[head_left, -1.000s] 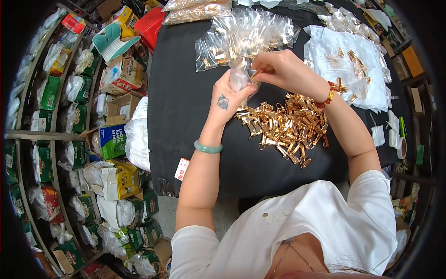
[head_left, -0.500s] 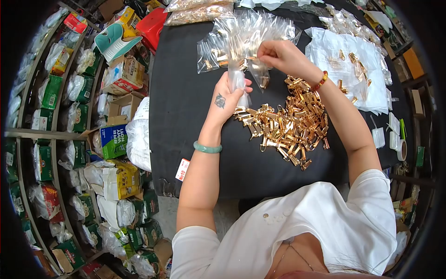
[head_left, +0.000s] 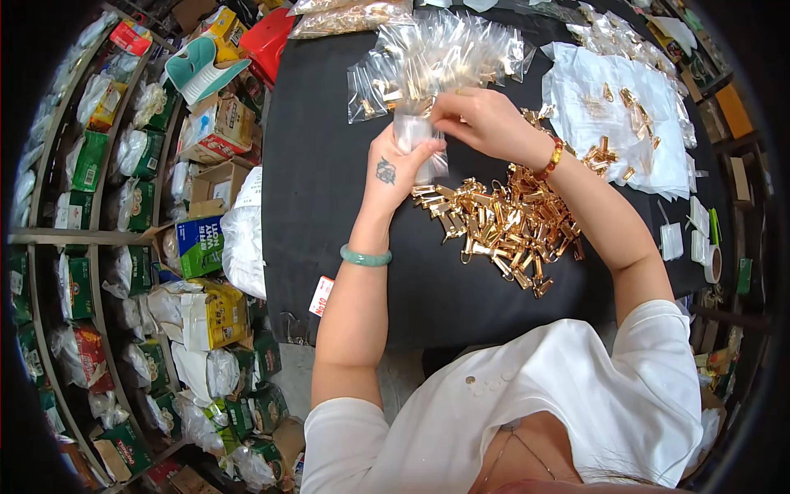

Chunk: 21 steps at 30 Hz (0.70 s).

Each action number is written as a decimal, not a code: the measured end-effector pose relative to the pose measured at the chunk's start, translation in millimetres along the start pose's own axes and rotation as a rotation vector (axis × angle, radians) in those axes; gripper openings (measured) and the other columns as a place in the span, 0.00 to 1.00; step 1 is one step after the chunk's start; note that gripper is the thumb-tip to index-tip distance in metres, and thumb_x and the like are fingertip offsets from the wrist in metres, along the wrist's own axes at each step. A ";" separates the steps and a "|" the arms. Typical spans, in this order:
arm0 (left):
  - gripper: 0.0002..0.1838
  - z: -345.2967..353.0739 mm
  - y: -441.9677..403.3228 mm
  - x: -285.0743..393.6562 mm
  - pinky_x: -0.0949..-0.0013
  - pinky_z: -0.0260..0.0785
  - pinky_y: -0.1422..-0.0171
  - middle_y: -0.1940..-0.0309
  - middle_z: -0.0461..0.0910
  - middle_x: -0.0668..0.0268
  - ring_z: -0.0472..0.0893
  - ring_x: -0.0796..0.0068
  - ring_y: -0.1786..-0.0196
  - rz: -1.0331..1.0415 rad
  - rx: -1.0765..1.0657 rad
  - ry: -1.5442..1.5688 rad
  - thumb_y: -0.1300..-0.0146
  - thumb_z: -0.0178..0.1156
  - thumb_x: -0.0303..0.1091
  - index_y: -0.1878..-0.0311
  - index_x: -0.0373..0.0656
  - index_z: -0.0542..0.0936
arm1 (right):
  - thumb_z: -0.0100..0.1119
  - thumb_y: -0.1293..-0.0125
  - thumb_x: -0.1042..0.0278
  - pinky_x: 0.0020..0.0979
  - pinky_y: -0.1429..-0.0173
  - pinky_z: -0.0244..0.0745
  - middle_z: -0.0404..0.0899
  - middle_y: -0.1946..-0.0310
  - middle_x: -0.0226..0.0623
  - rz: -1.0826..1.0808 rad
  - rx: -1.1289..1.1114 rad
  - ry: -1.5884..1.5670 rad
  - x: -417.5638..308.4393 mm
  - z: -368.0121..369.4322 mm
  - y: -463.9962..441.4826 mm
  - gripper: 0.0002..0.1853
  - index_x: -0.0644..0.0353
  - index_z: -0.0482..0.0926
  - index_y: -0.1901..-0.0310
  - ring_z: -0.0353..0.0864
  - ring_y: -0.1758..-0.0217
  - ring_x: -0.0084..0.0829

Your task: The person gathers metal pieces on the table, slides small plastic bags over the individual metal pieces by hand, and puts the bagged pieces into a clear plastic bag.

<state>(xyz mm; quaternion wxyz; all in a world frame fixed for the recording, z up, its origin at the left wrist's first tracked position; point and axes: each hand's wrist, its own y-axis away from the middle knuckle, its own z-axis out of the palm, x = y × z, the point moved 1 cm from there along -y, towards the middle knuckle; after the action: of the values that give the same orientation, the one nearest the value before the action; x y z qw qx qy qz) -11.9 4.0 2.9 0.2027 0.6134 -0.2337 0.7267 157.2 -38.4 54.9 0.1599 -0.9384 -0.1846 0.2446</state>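
Note:
My left hand [head_left: 391, 165] is wrapped round a stack of small clear plastic bags [head_left: 414, 130], its thumb lying across the front. At the upper edge of the bags is my right hand [head_left: 481, 122], fingers drawn together; whatever lies between the fingertips is hidden. Just beyond both hands lies a heap of clear bags with gold metal pieces inside [head_left: 453, 53]. Closer to my body, a loose pile of shiny gold metal clips [head_left: 514, 226] spreads over the black tabletop [head_left: 329, 156].
To the right, white plastic sheeting [head_left: 576, 99] carries several gold clips. Larger filled bags [head_left: 354, 20] lie at the far edge. A tape roll [head_left: 713, 265] sits at the right edge. Shelves of boxes [head_left: 78, 288] and a red stool [head_left: 267, 45] stand left.
My right hand has moved left and slightly down to the bag stack. The small bag with a gold piece that hung below its fingers is no longer there. My left hand stays on the bags.

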 end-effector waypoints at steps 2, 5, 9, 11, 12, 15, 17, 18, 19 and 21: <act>0.11 -4.1 -2.4 -6.4 0.77 0.72 0.60 0.69 0.81 0.65 0.79 0.81 0.67 0.017 0.035 -0.021 0.46 0.63 0.24 0.59 0.34 0.75 | 0.59 0.43 0.64 0.38 0.63 0.73 0.78 0.72 0.36 0.007 0.079 -0.060 -3.8 -2.9 6.4 0.06 0.56 0.79 0.68 0.78 0.67 0.37; 0.11 -4.5 -1.9 -1.4 0.77 0.71 0.60 0.69 0.80 0.66 0.79 0.82 0.68 0.040 0.085 -0.061 0.46 0.64 0.25 0.60 0.34 0.75 | 0.59 0.45 0.65 0.35 0.58 0.73 0.78 0.70 0.34 -0.125 -0.342 -0.075 -14.3 -13.0 20.8 0.05 0.55 0.79 0.69 0.77 0.61 0.35; 0.12 -1.0 -0.8 0.6 0.77 0.71 0.61 0.70 0.80 0.68 0.78 0.82 0.68 0.012 0.096 -0.015 0.48 0.66 0.25 0.61 0.35 0.76 | 0.61 0.45 0.68 0.34 0.53 0.71 0.74 0.65 0.33 -0.129 -0.527 0.031 -19.5 -2.5 39.3 0.06 0.59 0.77 0.68 0.72 0.55 0.34; 0.12 -0.6 -0.5 1.9 0.78 0.70 0.62 0.71 0.79 0.68 0.78 0.82 0.68 -0.004 0.090 0.014 0.48 0.66 0.26 0.61 0.35 0.76 | 0.60 0.45 0.68 0.34 0.53 0.72 0.73 0.65 0.34 -0.127 -0.549 0.061 -21.5 -3.2 40.3 0.06 0.59 0.76 0.69 0.72 0.55 0.34; 0.12 -0.4 -0.4 2.2 0.78 0.70 0.62 0.71 0.79 0.68 0.78 0.82 0.68 -0.003 0.086 0.014 0.48 0.66 0.26 0.61 0.35 0.76 | 0.60 0.45 0.68 0.35 0.53 0.72 0.73 0.64 0.34 -0.127 -0.573 0.092 -22.2 -3.5 40.8 0.06 0.59 0.76 0.69 0.72 0.55 0.34; 0.13 1.1 -0.3 3.1 0.77 0.70 0.63 0.71 0.79 0.68 0.78 0.82 0.68 0.002 0.075 0.020 0.49 0.67 0.27 0.61 0.36 0.76 | 0.60 0.45 0.68 0.35 0.53 0.72 0.72 0.64 0.34 -0.137 -0.604 0.122 -22.0 -4.2 42.2 0.06 0.60 0.76 0.69 0.72 0.55 0.35; 0.13 1.6 2.0 3.6 0.78 0.70 0.63 0.71 0.80 0.68 0.78 0.83 0.68 0.018 0.093 -0.053 0.49 0.67 0.28 0.61 0.36 0.76 | 0.59 0.45 0.68 0.34 0.54 0.72 0.72 0.65 0.35 -0.164 -0.616 0.111 -21.7 -2.9 43.0 0.06 0.60 0.76 0.69 0.72 0.56 0.35; 0.13 1.4 2.6 3.9 0.78 0.70 0.63 0.71 0.80 0.68 0.78 0.83 0.68 0.026 0.104 -0.091 0.49 0.67 0.28 0.61 0.36 0.76 | 0.59 0.45 0.68 0.34 0.54 0.72 0.72 0.65 0.35 -0.166 -0.615 0.112 -22.1 -3.7 42.2 0.06 0.60 0.76 0.69 0.72 0.56 0.35; 0.13 1.4 2.5 4.3 0.78 0.70 0.63 0.71 0.80 0.68 0.78 0.83 0.68 0.028 0.106 -0.091 0.49 0.67 0.28 0.61 0.36 0.76 | 0.59 0.45 0.68 0.34 0.54 0.72 0.72 0.65 0.35 -0.170 -0.626 0.127 -22.5 -5.3 40.6 0.06 0.60 0.75 0.69 0.72 0.56 0.35; 0.13 3.4 2.9 3.8 0.77 0.70 0.63 0.72 0.80 0.67 0.78 0.83 0.68 0.057 0.099 -0.140 0.49 0.67 0.29 0.62 0.36 0.76 | 0.59 0.44 0.67 0.35 0.54 0.72 0.72 0.66 0.35 -0.174 -0.650 0.157 -22.6 -7.7 39.1 0.07 0.60 0.75 0.68 0.72 0.56 0.35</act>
<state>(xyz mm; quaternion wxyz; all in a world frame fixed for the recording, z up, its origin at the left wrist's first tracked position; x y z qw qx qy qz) -11.5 -0.3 6.9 0.1345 0.6651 -0.2282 0.6982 153.2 -84.1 55.1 -0.1133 -0.9369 -0.3195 0.0854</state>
